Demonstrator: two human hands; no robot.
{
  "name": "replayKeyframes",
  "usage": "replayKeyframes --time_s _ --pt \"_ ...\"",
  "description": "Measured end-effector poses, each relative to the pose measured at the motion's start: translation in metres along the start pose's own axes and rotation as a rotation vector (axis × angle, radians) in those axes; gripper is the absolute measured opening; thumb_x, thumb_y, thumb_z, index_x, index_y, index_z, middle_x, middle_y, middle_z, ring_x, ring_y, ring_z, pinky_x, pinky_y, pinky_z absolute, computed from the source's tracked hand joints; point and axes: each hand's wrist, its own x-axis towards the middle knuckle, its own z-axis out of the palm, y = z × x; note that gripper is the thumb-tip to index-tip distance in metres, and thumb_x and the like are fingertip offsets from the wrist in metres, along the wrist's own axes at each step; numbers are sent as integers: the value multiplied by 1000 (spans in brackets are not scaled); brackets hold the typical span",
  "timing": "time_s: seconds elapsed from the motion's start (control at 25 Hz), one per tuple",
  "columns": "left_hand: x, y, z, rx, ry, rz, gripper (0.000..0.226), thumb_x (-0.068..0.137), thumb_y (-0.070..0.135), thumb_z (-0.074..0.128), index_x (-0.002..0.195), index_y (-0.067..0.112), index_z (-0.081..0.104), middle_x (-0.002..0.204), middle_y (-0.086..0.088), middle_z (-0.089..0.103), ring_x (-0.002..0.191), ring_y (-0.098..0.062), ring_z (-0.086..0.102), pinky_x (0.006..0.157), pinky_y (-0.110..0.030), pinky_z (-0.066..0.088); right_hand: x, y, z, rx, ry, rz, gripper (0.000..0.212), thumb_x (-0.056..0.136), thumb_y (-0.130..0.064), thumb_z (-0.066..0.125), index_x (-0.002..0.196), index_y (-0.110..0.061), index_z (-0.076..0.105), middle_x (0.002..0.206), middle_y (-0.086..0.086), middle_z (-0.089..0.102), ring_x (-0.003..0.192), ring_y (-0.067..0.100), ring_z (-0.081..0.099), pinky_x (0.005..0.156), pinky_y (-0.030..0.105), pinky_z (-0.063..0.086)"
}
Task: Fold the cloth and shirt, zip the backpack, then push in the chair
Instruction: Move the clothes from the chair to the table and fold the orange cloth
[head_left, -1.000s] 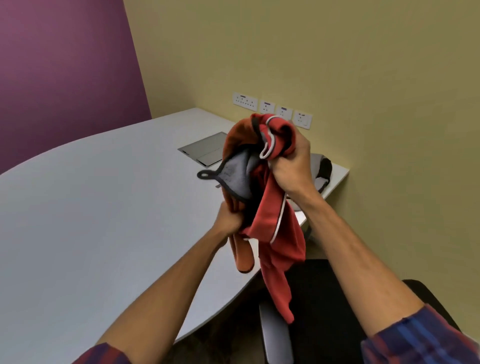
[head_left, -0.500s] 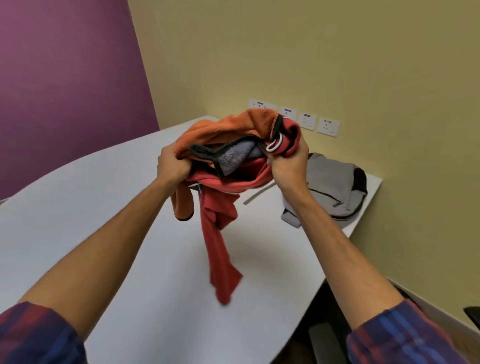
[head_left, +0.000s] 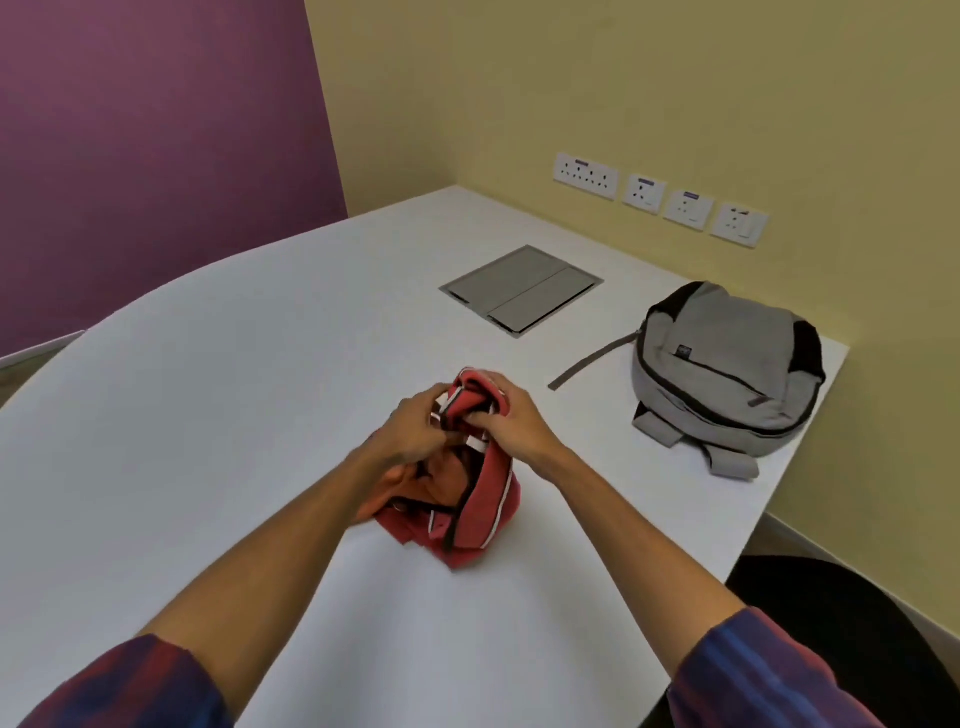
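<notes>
A bunched red shirt (head_left: 488, 514) with white and black trim sits on the white table (head_left: 208, 395), with an orange cloth (head_left: 410, 493) tucked under its left side. My left hand (head_left: 415, 431) and my right hand (head_left: 511, 423) both grip the top of the red shirt, close together. A grey backpack (head_left: 727, 374) lies flat at the right end of the table, its strap trailing left. The black chair (head_left: 852, 634) stands at the lower right, beside the table edge.
A grey cable hatch (head_left: 522, 288) is set into the table behind the bundle. Wall sockets (head_left: 660, 197) line the yellow wall. A purple wall stands at the left. The table edge curves along the right.
The bundle of shirt and cloth has come down from mid-air onto the table. My hands have drawn together at its top. The view has tilted down.
</notes>
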Motion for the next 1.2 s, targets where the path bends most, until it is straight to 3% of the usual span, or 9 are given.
replayKeyframes --time_s 0.24,0.36,0.48,0.56,0.68,0.8,0.88,1.0,1.2 --pt "-7 -44 3 20 16 -180 15 65 12 62 76 20 69 71 4 67 68 -16 64 59 -27 50 24 30 -15 -554 -141 87 31 80 -11 60 108 -20 66 110 6 69 104 31 61 88 41 49" --pt "-7 -60 -5 152 268 -368 17 67 12 56 82 8 63 79 -11 62 82 -36 62 62 -32 42 37 42 -36 -540 118 196 29 80 -7 55 104 -13 68 107 12 70 102 37 61 82 38 48" --pt "-10 -75 -4 457 306 -519 46 79 21 59 122 8 51 121 -17 54 108 -39 55 81 -41 44 47 59 -35 -394 247 256 43 81 -20 60 123 -15 54 119 11 62 110 34 58 82 33 42" --pt "-9 -86 12 558 108 -472 89 75 34 63 149 17 17 150 -21 24 135 -39 32 100 -50 36 51 77 -18 -527 -10 201 64 76 -34 62 135 -17 44 135 12 51 124 32 50 94 38 42" --pt "2 -100 44 514 -101 -361 124 57 55 68 147 42 -17 159 -13 -9 147 -37 -2 110 -63 24 52 102 5 -791 -259 82 80 80 -45 61 149 -19 27 157 12 21 145 30 20 115 50 22" --pt "14 -99 60 414 -116 -348 104 61 57 72 146 45 14 155 -8 20 141 -35 24 99 -57 40 58 125 22 -857 -484 23 106 72 -54 72 153 -23 12 162 10 4 148 32 5 116 57 16" --pt "16 -93 60 369 15 -338 70 69 49 67 133 38 42 133 0 48 122 -27 50 89 -47 49 60 143 34 -908 -592 32 125 63 -54 81 154 -27 -1 162 8 -3 148 35 -1 114 62 15" --pt "15 -87 46 329 209 -402 42 67 30 64 108 25 58 100 4 61 90 -20 59 73 -34 46 57 167 45 -968 -634 49 136 56 -58 84 151 -39 -10 162 3 -10 147 38 -5 113 65 10" --pt "-5 -100 13 363 421 -650 31 68 25 70 94 21 54 84 -1 60 73 -21 56 63 -32 43 58 186 34 -1095 -556 -14 84 83 -55 64 150 -40 17 163 0 1 147 36 5 113 61 12"
